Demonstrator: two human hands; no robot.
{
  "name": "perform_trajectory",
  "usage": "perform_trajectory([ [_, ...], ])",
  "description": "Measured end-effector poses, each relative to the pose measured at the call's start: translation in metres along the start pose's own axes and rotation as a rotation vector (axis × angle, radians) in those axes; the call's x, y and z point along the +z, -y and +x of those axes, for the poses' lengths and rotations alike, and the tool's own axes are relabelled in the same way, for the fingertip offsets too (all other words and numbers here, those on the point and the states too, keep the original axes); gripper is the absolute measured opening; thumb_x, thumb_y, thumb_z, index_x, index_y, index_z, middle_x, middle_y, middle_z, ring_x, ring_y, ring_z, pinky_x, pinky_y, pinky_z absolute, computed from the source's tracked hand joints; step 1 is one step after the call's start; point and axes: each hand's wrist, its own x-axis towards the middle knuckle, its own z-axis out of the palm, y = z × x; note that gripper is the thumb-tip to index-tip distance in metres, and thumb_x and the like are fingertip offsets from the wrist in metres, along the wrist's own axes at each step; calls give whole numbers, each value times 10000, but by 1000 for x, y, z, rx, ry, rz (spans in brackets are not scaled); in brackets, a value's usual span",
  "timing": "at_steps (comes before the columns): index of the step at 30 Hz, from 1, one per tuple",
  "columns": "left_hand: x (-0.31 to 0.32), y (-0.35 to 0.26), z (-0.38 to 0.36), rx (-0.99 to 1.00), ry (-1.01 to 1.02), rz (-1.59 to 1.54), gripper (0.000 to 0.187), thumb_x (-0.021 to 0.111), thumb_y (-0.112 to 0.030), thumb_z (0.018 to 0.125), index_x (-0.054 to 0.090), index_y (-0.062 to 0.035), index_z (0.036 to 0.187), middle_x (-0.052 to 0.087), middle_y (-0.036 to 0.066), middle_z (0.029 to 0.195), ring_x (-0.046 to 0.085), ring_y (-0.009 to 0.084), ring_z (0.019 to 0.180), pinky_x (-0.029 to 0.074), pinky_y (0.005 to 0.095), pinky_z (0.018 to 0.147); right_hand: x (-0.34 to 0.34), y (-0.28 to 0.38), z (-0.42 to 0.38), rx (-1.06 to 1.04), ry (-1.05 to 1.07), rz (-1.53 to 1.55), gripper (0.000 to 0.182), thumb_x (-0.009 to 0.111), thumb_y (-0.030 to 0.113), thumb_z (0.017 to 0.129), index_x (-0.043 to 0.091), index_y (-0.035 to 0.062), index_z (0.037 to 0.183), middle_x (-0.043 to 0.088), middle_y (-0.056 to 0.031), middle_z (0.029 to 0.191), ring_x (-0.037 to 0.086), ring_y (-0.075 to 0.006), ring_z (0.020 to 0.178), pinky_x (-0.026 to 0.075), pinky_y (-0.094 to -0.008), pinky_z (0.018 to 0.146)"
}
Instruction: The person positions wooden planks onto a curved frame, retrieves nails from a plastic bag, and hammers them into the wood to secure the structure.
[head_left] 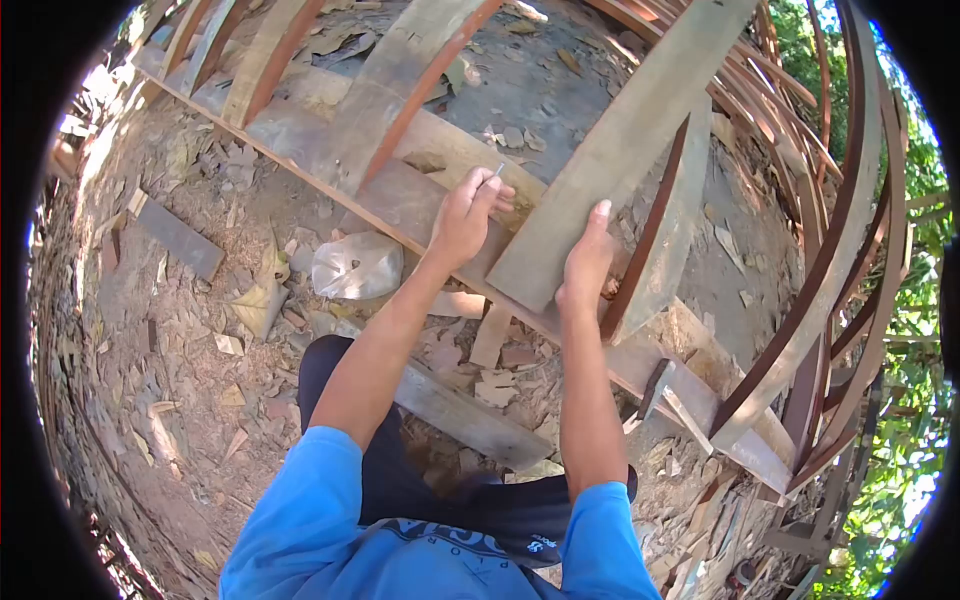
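Outdoors, leaf-littered dirt (190, 370), curved timbers (862, 190), left hand (468, 215) pinched on nail-like piece (500, 169), right hand (588, 262) clamped on plank (618, 135).

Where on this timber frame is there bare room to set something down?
Bare: the long beam, between the left hand and the broad rib. Crowded: around the right hand, between the wide board and the tapering rib.

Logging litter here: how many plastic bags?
1: a plastic bag on the ground, left of the left hand. Others may be hidden.
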Motion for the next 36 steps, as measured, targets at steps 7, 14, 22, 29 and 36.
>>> perform_trajectory([
  [7, 26, 5, 2, -94, -57, 149, 313, 429, -285, 1044, 568, -7, 1087, 702, 178, 1039, 699, 269, 967, 519, 377, 817, -2, -21, 10, -39, 3, 68, 686, 446, 538, 1029, 626, -109, 1168, 676, -164, 1100, 612, -214, 992, 475, -354, 907],
  [14, 41, -2, -12, 4, -110, 440, 322, 427, -323, 1032, 565, -34, 1068, 634, 218, 927, 630, 393, 914, 457, 453, 809, -2, -24, 9, -78, -26, 40, 663, 456, 534, 1027, 646, -92, 1139, 679, -178, 1071, 613, -211, 970, 475, -356, 889],
  [22, 41, -4, -13, 38, -123, 424, 322, 407, -331, 1041, 545, -43, 1074, 628, 215, 881, 627, 419, 874, 452, 479, 777, -2, -18, 2, -82, -62, -109, 692, 448, 562, 1018, 649, -95, 1103, 687, -172, 1007, 618, -216, 931, 476, -357, 863],
  [29, 40, -8, -14, 11, -95, 442, 334, 392, -327, 1042, 542, -49, 1150, 643, 257, 987, 610, 452, 992, 440, 541, 806, -1, -9, -5, 19, 3, -30, 735, 434, 596, 1004, 649, -92, 1147, 684, -219, 1092, 631, -304, 1017, 453, -401, 947],
  [36, 48, -6, -23, 43, -169, 533, 292, 392, -274, 1044, 558, -35, 1069, 650, 288, 964, 608, 506, 911, 454, 569, 743, -9, -39, 12, -190, -80, -413, 607, 382, 459, 1044, 585, -58, 1289, 637, -270, 1234, 638, -396, 1086, 452, -437, 994],
])
